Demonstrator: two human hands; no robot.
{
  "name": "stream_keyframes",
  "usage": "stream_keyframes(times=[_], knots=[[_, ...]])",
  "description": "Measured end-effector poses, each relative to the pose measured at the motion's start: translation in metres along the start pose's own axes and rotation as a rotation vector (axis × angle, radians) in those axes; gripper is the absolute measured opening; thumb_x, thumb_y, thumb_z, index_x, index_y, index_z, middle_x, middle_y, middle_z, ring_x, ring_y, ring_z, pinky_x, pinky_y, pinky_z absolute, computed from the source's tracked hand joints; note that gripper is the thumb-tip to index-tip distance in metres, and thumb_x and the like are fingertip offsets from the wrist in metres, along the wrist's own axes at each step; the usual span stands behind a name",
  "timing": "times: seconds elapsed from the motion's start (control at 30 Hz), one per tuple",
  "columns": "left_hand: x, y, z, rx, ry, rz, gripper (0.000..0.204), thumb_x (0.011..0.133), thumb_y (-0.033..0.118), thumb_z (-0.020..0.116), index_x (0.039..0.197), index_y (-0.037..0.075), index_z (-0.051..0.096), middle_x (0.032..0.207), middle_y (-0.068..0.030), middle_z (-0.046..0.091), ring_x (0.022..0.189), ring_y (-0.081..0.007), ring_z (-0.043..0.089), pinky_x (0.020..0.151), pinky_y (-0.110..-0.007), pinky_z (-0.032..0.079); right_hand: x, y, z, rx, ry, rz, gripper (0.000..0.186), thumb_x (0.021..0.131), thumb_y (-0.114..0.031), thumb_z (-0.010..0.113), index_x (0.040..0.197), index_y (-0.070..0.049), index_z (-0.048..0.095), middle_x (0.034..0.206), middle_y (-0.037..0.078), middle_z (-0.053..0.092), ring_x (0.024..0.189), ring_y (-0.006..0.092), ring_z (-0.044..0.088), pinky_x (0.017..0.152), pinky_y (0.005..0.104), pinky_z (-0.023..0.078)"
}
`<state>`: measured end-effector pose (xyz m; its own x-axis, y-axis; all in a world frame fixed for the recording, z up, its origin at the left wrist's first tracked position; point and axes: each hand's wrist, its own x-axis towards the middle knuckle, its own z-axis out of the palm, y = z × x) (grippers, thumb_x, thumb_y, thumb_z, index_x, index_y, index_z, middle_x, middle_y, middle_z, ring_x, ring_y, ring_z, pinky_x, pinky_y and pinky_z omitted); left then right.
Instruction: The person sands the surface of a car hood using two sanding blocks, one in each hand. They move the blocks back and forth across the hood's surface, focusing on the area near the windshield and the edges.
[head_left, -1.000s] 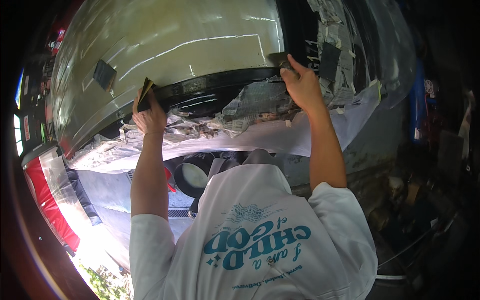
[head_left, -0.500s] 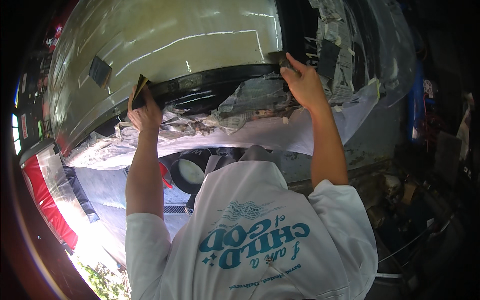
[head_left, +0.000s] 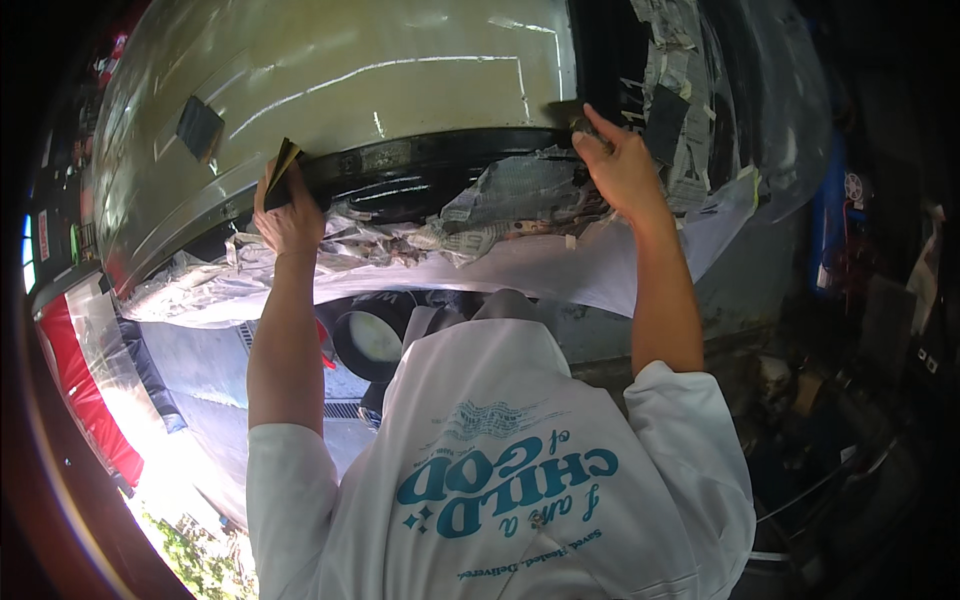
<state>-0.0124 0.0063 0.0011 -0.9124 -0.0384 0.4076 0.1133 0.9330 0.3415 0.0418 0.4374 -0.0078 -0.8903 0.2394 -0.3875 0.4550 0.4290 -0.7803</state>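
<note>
A large pale olive, glossy vehicle panel (head_left: 370, 90) fills the top, edged by a curved black trim (head_left: 375, 160) with masking newspaper (head_left: 515, 200) and thin plastic sheeting (head_left: 380, 272) below. My left hand (head_left: 288, 215) is closed on a folded black-and-yellow abrasive sheet (head_left: 282, 170) at the trim's left part. My right hand (head_left: 617, 165) grips a small dark flat tool (head_left: 563, 112), partly hidden by my fingers, against the panel's right corner beside the black border. A dark square pad (head_left: 200, 127) lies on the panel at the left.
More newspaper and a dark patch (head_left: 665, 122) line the right border. Below the vehicle stands a round white-bottomed container (head_left: 365, 340). A red-and-white item (head_left: 75, 390) is at the left; a blue cylinder (head_left: 832, 250) and dark clutter (head_left: 800, 420) are at the right.
My left hand has shifted slightly left with the folded sheet. My right hand has moved a little rightward, still holding the tool. The view has shifted slightly.
</note>
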Motion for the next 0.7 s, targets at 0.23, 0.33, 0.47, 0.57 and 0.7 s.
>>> stream_keyframes(times=[0.23, 0.33, 0.47, 0.57, 0.7], knots=[[0.001, 0.0, 0.002, 0.018, -0.001, -0.036, 0.025, 0.11, 0.03, 0.056, 0.121, 0.013, 0.07, 0.106, -0.0219, 0.072, 0.096, -0.05, 0.068, 0.079, -0.055, 0.053, -0.004, -0.012, -0.004, -0.068, -0.006, 0.006, 0.059, 0.096, -0.033, 0.07, 0.15, -0.01, 0.064, 0.075, 0.013, 0.072, 0.074, 0.0189, 0.069, 0.083, 0.0359, 0.056], [0.0, -0.001, 0.002, -0.003, 0.013, -0.002, 0.025, 0.11, 0.03, 0.056, 0.12, 0.013, 0.07, 0.104, -0.0215, 0.072, 0.095, -0.0497, 0.068, 0.078, -0.055, 0.052, -0.007, -0.016, -0.003, -0.072, -0.011, 0.048, 0.06, 0.096, -0.034, 0.07, 0.15, -0.01, 0.063, 0.075, 0.013, 0.072, 0.075, 0.0193, 0.069, 0.084, 0.0359, 0.056], [0.004, -0.001, 0.005, -0.002, 0.023, -0.021, 0.024, 0.11, 0.03, 0.056, 0.12, 0.012, 0.069, 0.1, -0.0215, 0.071, 0.093, -0.0492, 0.068, 0.077, -0.056, 0.053, 0.003, -0.016, -0.008, -0.071, -0.035, 0.024, 0.061, 0.095, -0.034, 0.07, 0.151, -0.01, 0.063, 0.076, 0.012, 0.072, 0.074, 0.0191, 0.069, 0.084, 0.0358, 0.056], [-0.002, -0.003, 0.001, -0.016, 0.025, 0.038, 0.024, 0.11, 0.029, 0.056, 0.119, 0.012, 0.069, 0.099, -0.0221, 0.071, 0.092, -0.0494, 0.068, 0.076, -0.055, 0.052, -0.01, -0.009, -0.005, -0.098, -0.053, 0.049, 0.062, 0.096, -0.035, 0.069, 0.152, -0.01, 0.062, 0.074, 0.011, 0.071, 0.073, 0.0185, 0.068, 0.082, 0.0357, 0.055], [0.002, -0.009, 0.007, 0.03, 0.027, 0.052, 0.024, 0.109, 0.029, 0.056, 0.12, 0.012, 0.07, 0.099, -0.0224, 0.071, 0.092, -0.0496, 0.068, 0.076, -0.055, 0.053, 0.001, -0.022, -0.013, -0.102, -0.069, 0.057, 0.061, 0.097, -0.034, 0.069, 0.152, -0.009, 0.061, 0.071, 0.009, 0.068, 0.07, 0.0175, 0.066, 0.08, 0.0353, 0.055]])
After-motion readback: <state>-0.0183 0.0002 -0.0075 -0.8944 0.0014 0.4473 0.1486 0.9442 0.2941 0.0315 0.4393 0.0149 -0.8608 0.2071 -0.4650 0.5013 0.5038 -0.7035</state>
